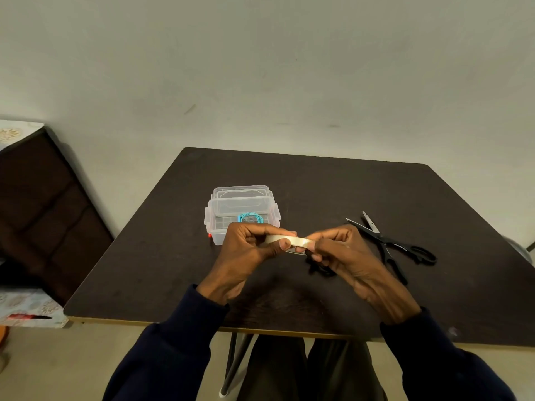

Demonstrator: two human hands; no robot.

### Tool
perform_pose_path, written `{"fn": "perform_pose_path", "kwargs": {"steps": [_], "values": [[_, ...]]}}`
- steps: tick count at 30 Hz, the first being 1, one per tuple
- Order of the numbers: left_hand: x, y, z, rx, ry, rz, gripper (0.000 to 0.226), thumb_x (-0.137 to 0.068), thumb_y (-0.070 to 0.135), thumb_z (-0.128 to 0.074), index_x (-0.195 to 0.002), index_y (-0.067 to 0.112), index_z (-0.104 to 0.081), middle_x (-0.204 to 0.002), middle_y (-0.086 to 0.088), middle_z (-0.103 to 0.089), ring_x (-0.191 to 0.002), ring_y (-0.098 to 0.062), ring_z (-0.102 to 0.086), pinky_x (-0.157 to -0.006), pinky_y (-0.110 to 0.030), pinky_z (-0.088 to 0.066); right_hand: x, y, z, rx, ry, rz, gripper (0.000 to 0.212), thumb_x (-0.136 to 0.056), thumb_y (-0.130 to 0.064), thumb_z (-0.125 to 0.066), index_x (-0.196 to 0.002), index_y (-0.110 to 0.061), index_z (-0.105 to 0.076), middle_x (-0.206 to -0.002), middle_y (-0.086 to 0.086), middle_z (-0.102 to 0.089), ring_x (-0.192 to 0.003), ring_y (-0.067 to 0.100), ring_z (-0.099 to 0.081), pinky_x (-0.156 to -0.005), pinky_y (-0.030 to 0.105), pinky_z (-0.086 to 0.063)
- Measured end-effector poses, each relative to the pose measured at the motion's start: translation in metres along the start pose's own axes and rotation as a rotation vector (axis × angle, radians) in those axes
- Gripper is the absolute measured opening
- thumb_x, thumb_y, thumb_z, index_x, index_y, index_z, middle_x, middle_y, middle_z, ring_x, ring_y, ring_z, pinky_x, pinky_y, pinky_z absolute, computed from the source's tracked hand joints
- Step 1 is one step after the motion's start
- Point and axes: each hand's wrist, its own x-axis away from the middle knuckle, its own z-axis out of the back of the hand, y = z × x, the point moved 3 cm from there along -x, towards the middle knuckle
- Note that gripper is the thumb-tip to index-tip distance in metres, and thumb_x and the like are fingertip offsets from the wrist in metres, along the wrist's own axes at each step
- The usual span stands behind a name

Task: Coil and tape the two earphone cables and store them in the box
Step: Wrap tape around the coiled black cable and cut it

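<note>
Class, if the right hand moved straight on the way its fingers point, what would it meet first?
Probably the left hand, gripping the same tape roll; the clear box lies beyond, depth unclear.

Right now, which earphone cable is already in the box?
The turquoise cable, coiled inside the clear box; the black cable lies on the table near the right hand.

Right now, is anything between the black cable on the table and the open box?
Only the hands: the left hand and right hand hold the tape roll above the table, between the black cable and the clear box. The box stands open. A turquoise coil lies inside, with bare floor beside it.
</note>
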Motion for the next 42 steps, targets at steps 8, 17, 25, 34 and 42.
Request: {"fn": "perform_pose_path", "kwargs": {"steps": [8,17,25,34,42], "values": [[0.000,0.000,-0.002,-0.010,0.002,0.008,0.021,-0.070,0.020,-0.077,-0.091,0.016,-0.077,-0.103,-0.007,-0.077,-0.106,-0.026,-0.070,-0.099,-0.043,-0.054,-0.003,0.002,-0.004,0.021,0.050,0.040,0.019,-0.059,-0.024,-0.066,-0.068,-0.017,-0.081,-0.068,0.025,-0.059,-0.061,0.026,-0.045,-0.058,0.027,-0.035],[-0.001,0.000,0.005,0.064,0.009,0.038,0.016,-0.070,0.017,-0.074,-0.083,0.024,-0.081,-0.096,0.000,-0.078,-0.102,-0.024,-0.070,-0.086,-0.039,-0.061,-0.005,0.004,-0.004,-0.082,-0.022,0.005,0.027,-0.061,-0.030,-0.074,-0.076,-0.008,-0.080,-0.065,0.018,-0.063,-0.056,0.013,-0.053,-0.053,0.022,-0.038],[-0.002,-0.005,0.006,0.022,0.027,0.038,0.026,-0.070,0.021,-0.077,-0.094,0.014,-0.076,-0.108,-0.015,-0.074,-0.109,-0.032,-0.068,-0.095,-0.051,-0.055,-0.005,0.005,-0.005,-0.047,0.034,0.013,0.022,-0.059,-0.025,-0.071,-0.073,-0.011,-0.081,-0.070,0.025,-0.064,-0.055,0.015,-0.055,-0.054,0.022,-0.042],[-0.002,-0.003,0.006,0.039,0.018,0.035,0.016,-0.070,0.017,-0.075,-0.083,0.025,-0.080,-0.097,-0.001,-0.078,-0.104,-0.027,-0.070,-0.086,-0.041,-0.060,-0.006,0.008,-0.005,-0.081,0.021,-0.012,0.033,-0.059,-0.032,-0.077,-0.079,-0.007,-0.080,-0.073,0.026,-0.063,-0.059,0.014,-0.056,-0.056,0.023,-0.042],[-0.001,-0.007,0.005,0.031,0.012,0.041,0.021,-0.071,0.019,-0.077,-0.092,0.016,-0.077,-0.106,-0.012,-0.076,-0.109,-0.032,-0.068,-0.096,-0.050,-0.055,-0.003,0.007,-0.004,-0.094,0.031,0.010,0.027,-0.054,-0.025,-0.072,-0.072,-0.008,-0.080,-0.069,0.023,-0.061,-0.054,0.013,-0.054,-0.056,0.023,-0.044]]}}
